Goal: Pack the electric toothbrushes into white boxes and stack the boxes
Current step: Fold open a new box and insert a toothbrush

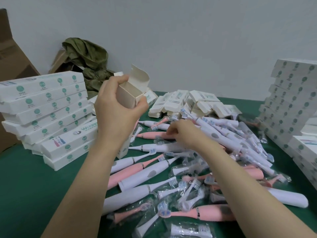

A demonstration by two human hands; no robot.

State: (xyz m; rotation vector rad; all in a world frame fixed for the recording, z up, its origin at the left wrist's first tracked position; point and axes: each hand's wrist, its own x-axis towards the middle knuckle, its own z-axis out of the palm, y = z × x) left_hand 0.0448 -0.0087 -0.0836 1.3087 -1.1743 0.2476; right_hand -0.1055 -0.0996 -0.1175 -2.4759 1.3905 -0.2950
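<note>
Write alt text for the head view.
A left hand holds an open white box above a green table; the right hand touches a pink toothbrush in a large pile. Stacked boxes stand at both sides.

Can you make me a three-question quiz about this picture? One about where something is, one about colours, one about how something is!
1. Where is the crumpled cloth?
A. behind the left stack of boxes
B. on the right stack
C. in a hand
2. What colours are the toothbrushes?
A. blue and black
B. pink and white
C. all green
3. How is the box in the left hand?
A. taped shut
B. squashed flat
C. top flap open
Answers: 1 A, it lies behind that stack. 2 B, their handles are pink or white. 3 C, its flap stands up.
</note>
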